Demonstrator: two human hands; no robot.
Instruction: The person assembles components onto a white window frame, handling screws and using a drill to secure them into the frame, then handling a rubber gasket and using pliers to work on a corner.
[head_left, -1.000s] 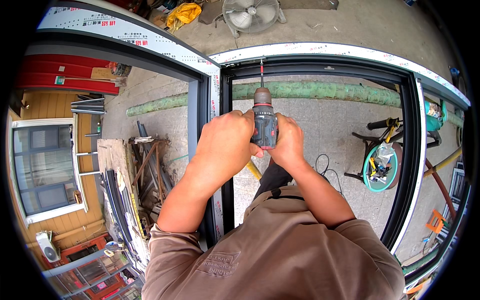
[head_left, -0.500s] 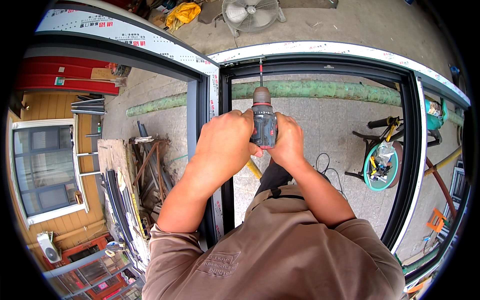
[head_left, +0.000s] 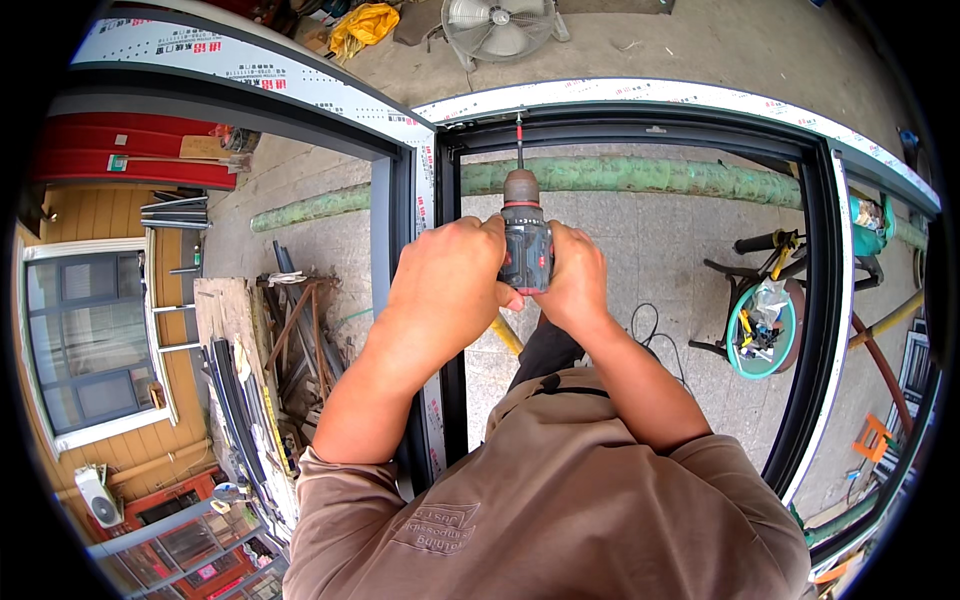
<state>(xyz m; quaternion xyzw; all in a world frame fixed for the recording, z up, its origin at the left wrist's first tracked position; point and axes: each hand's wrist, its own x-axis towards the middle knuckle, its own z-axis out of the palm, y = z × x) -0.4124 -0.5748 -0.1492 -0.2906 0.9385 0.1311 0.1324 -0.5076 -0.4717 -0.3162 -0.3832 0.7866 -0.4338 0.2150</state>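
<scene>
A grey and black cordless drill [head_left: 525, 250] is held between both my hands, its long red-banded bit [head_left: 519, 140] pointing away from me. The bit's tip meets the inner edge of the far bar of a dark window frame [head_left: 600, 130] covered with white printed film. My left hand [head_left: 450, 265] wraps the drill's left side, thumb tucked under its rear. On the other side my right hand [head_left: 578, 275] is closed round the body and handle. The handle and trigger are hidden beneath the hands.
A green wrapped pole [head_left: 640, 175] lies beyond the opening. To the right, a turquoise basin [head_left: 762, 330] holds loose tools and bits. A floor fan [head_left: 498, 25] stands at the back. Metal profiles [head_left: 240, 400] lean on a board at left, and a cable [head_left: 655, 340] lies on the paving.
Almost nothing differs. The drill and both hands keep their place, with the drill's body shifted very slightly left and up in the picture.
</scene>
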